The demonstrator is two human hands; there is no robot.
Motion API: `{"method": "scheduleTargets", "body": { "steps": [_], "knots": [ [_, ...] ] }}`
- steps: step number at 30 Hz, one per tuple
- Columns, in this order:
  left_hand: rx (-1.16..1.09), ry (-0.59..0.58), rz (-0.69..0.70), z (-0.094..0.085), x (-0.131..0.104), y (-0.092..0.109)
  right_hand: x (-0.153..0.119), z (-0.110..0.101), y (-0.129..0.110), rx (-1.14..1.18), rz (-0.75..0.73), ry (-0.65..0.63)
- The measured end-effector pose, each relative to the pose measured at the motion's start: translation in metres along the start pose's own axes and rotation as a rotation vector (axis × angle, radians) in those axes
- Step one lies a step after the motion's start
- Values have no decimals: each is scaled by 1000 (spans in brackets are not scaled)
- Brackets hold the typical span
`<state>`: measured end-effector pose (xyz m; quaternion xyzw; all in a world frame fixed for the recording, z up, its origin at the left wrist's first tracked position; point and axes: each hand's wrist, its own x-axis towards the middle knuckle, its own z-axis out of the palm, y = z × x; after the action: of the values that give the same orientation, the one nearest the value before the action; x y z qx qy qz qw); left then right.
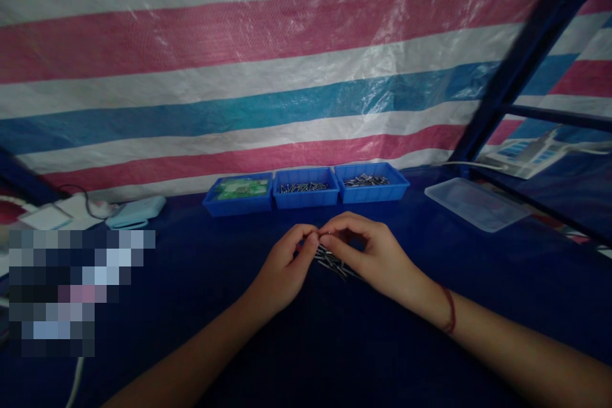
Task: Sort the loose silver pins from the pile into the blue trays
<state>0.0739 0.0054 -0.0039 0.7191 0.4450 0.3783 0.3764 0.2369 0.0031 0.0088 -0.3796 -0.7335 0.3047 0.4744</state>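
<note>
My left hand and my right hand meet over the middle of the dark blue table, fingertips pinched together and touching. What they hold between the fingertips is too small to make out. Just beneath and behind the fingers lies a pile of thin metal pins, partly hidden by my right hand. Beyond the hands stand three blue bins in a row: the left bin has green packets, the middle bin and right bin hold many similar metal pieces.
A clear plastic lid lies on the table at the right. To the left are a light blue case, papers and cables, beside a blurred-out patch. A striped tarp hangs behind, with a dark blue frame post at the right.
</note>
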Motion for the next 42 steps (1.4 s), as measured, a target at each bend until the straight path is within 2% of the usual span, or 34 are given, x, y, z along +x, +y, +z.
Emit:
{"method": "scheduleTargets", "body": {
  "steps": [7,18,24,30,34,37,39,42],
  "knots": [
    [-15,-33,7,-1,-2,2,2,-1,1,12,-9,16],
    [46,26,121,-1,0,-4,2,0,1,14,-41,44],
    [114,162,231,-2,-1,0,1,1,0,-38,-11,69],
    [165,258,348,-4,-3,5,0,0,1,-63,-31,19],
    [190,265,386,-6,-7,8,-2,2,-3,-44,-71,-68],
    [171,248,362,-6,-7,6,-1,0,-4,-65,-100,-105],
    [158,233,307,-4,-6,3,5,-7,-1,-153,-128,-22],
    [170,196,235,0,-4,-4,22,-28,13,-397,-166,272]
  ]
}}
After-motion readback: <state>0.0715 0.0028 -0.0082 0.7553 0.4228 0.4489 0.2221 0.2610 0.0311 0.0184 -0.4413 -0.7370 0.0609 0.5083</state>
